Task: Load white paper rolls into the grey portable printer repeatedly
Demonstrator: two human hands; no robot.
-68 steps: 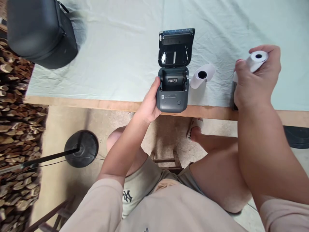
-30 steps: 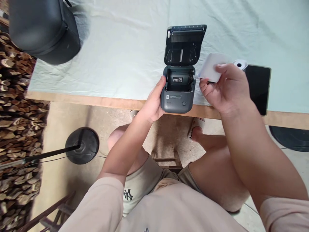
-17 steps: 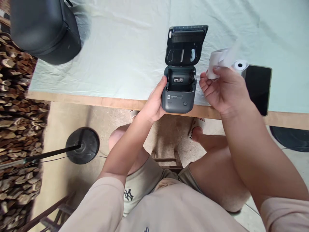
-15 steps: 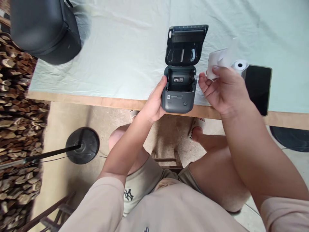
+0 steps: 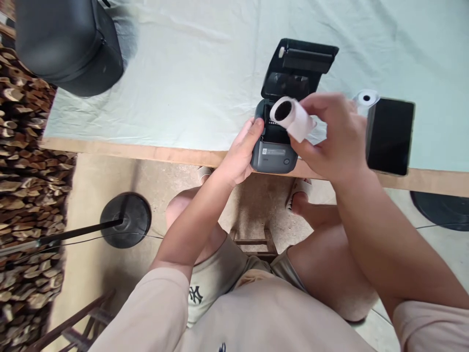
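A dark grey label printer [image 5: 275, 159] stands at the table's front edge with its lid [image 5: 298, 63] raised. My left hand [image 5: 242, 151] grips the printer's left side, thumb along the rim of the paper compartment. Between the thumb and fingers of my right hand [image 5: 337, 137] is a white paper roll [image 5: 298, 122], tilted, its dark hollow core facing left. The roll hangs over the open compartment and hides part of it; whether it touches the printer I cannot tell. A second white paper roll [image 5: 367, 98] lies on the table beyond my right hand.
A black tablet or phone [image 5: 390, 137] lies right of my right hand, near the wooden table edge [image 5: 146, 155]. A large black case [image 5: 69, 44] stands at the left on the pale green cloth [image 5: 190, 73]. A round black stand base [image 5: 125, 220] is on the floor.
My right hand has moved left with the paper roll and turned it, bringing it above the printer's compartment. The printer has shifted slightly right and turned a little in my left hand.
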